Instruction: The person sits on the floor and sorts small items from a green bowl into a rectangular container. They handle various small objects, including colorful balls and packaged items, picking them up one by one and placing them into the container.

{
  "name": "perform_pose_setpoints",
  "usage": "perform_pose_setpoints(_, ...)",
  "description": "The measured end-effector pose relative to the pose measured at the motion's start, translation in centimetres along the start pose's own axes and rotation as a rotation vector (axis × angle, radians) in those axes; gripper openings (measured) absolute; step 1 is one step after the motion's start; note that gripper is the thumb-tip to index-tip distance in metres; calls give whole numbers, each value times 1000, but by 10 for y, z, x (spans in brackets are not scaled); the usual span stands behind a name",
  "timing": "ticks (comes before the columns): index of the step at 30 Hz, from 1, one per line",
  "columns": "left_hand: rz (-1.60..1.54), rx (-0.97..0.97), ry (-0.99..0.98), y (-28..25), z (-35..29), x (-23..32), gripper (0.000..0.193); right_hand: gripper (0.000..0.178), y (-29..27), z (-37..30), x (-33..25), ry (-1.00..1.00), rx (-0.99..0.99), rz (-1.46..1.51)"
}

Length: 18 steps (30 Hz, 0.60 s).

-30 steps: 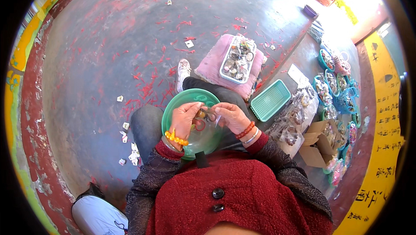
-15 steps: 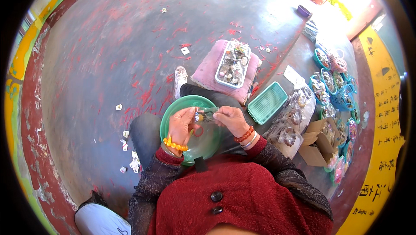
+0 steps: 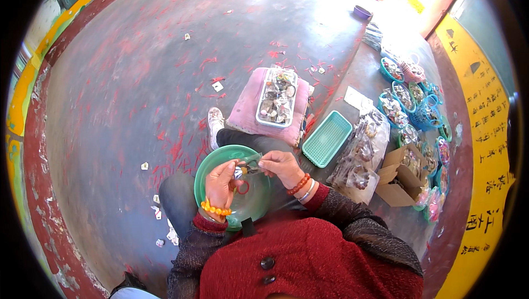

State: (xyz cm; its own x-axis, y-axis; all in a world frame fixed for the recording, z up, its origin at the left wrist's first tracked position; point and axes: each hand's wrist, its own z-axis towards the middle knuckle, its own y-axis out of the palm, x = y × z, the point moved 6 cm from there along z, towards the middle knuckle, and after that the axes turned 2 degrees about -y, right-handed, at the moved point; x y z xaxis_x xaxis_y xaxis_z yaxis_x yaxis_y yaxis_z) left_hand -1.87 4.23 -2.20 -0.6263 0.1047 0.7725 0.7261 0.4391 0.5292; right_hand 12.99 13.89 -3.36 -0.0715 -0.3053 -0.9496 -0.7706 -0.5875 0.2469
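A small clear plastic bag (image 3: 252,165) is stretched between my two hands, with something dark and yellowish in or behind it that is too small to make out. My left hand (image 3: 220,182), with a yellow bead bracelet (image 3: 215,207) at its wrist, pinches one side. On the other side, the fingertips of my right hand (image 3: 282,168) are closed on the bag's edge. Below the fingers hangs a thin red loop (image 3: 242,187); what it is fastened to is hidden. Both hands are over a green basin (image 3: 254,206) in my lap.
Ahead, a clear tray (image 3: 277,98) of small packed items rests on a pink cushion (image 3: 242,112). To the right are a green basket (image 3: 327,139), bagged bracelets (image 3: 361,158), a cardboard box (image 3: 398,180) and several filled blue baskets (image 3: 392,110). Red scraps (image 3: 176,153) litter the floor.
The whole view has shifted, so the hands and basin sit lower and further left in the picture. Both hands still grip the bag; its tilt differs slightly.
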Motion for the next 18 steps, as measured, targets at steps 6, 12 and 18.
perform_pose_setpoints(6,16,19,-21,-4,4,-5,25,8,-65,43,-21,-52,155,58)
perform_pose_setpoints(12,98,0,-68,1,4,-5,25,7,-172,129,-33,-126,386,136)
perform_pose_setpoints(18,94,-19,-112,0,9,-10,24,8,-218,197,-19,-7,464,67)
